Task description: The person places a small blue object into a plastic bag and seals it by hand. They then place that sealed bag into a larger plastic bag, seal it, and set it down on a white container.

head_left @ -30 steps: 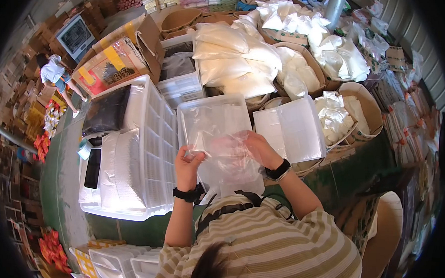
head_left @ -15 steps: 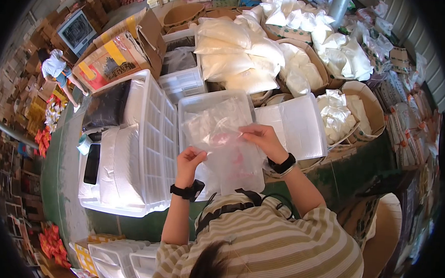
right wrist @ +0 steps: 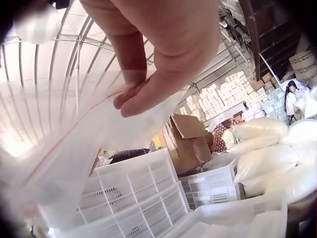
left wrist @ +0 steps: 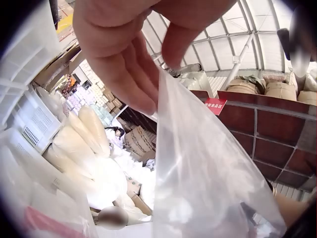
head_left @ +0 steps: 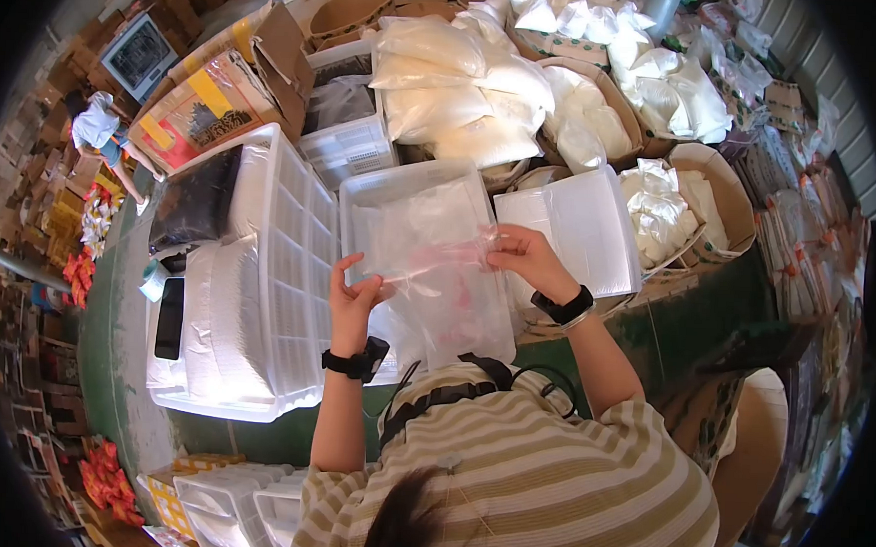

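Observation:
My left hand (head_left: 352, 294) and right hand (head_left: 529, 258) stretch a clear plastic zip bag (head_left: 429, 261) between them. Below it is a white plastic bin (head_left: 345, 216) holding more clear film with pink marks. In the left wrist view, the left fingers and thumb pinch a peaked corner of the bag (left wrist: 198, 163), which spreads downward. The right thumb and fingertips grip its edge in the right wrist view, where a thin red line runs along the bag (right wrist: 63, 151).
A tall white crate (head_left: 296, 267) with packs and a phone (head_left: 169, 318) stands on the left. A white foam box (head_left: 567, 230) sits right of the bin. Behind are large filled bags (head_left: 456, 89) and an open carton (head_left: 211, 97). Another person (head_left: 97, 127) stands far left.
The bag was bunched between the hands and is now drawn out flatter. The right hand moved from over the bag to its right edge. The head view shifted slightly.

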Tool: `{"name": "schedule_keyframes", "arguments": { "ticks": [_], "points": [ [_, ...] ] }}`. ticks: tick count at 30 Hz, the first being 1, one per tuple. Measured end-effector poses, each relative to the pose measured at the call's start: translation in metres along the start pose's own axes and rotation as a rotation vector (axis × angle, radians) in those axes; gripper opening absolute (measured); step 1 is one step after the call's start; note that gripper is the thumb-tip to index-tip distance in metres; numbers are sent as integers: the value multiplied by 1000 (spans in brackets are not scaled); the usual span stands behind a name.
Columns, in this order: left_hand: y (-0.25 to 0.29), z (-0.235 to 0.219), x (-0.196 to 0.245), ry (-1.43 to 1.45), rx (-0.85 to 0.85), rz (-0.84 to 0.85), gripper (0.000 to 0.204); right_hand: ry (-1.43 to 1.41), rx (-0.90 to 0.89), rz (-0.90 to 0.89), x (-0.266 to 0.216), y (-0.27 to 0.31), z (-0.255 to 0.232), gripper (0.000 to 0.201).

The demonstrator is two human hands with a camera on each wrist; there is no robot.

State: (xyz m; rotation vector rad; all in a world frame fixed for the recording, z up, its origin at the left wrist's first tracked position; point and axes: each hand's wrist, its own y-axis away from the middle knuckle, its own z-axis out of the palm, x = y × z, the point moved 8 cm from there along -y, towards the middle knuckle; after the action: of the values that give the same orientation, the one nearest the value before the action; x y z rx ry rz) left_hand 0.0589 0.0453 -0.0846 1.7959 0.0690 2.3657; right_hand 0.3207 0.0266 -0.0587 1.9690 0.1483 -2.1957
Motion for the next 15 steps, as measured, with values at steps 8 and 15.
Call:
{"name": "schedule_keyframes", "arguments": {
  "ticks": [8,15],
  "points": [
    [-1,6,-7,-423,-54,190,43,118,274,-181,-8,6,-10,46],
    [11,36,20,-787,-68,470,46,706,147,-302,-12,9,13,56]
  ]
}}
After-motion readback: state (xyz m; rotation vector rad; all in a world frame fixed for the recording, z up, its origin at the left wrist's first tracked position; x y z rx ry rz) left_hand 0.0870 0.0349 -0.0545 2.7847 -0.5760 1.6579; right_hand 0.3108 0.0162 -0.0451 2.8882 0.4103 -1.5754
